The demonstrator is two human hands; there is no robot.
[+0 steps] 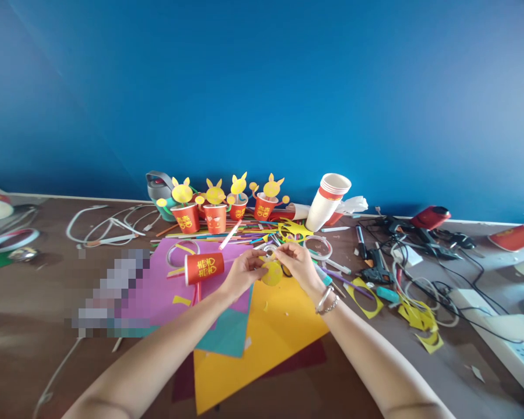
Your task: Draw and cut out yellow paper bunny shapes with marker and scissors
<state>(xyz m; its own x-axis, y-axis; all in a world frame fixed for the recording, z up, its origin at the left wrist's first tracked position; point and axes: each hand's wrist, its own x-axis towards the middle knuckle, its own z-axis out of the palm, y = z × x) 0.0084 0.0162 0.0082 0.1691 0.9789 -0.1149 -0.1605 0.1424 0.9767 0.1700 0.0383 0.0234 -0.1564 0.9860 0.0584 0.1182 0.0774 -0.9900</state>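
In front of you, four red paper cups (186, 221) are standing in a row on the worktop (17, 361), near the blue wall (262, 93). Yellow heads with pointed ears (272, 187) are rising from them, and small yellow circles (162, 202) are sticking out at the sides. A fifth red cup (204, 267) is lying on its side upon the purple sheet (157, 279), with its mouth turning to the left. To the right of the row, a stack of paper cups (325, 203) is leaning a little, several cups sitting one inside another. Behind the leftmost cup, a green and grey container (161, 195) is standing; its inside is not showing.

You are stretching both forearms forward, and your hands are meeting above the orange sheet (279, 326). Your left hand (244, 272) is coming from the left side, its grip pinching the yellow disc (271, 273) at the disc's left edge. The disc is hanging between your two hands. Your right hand (300, 266), wearing bracelets (327, 302) at the wrist, is bending its fingers toward the left fingertips; you cannot tell from here what its grip is pinching.
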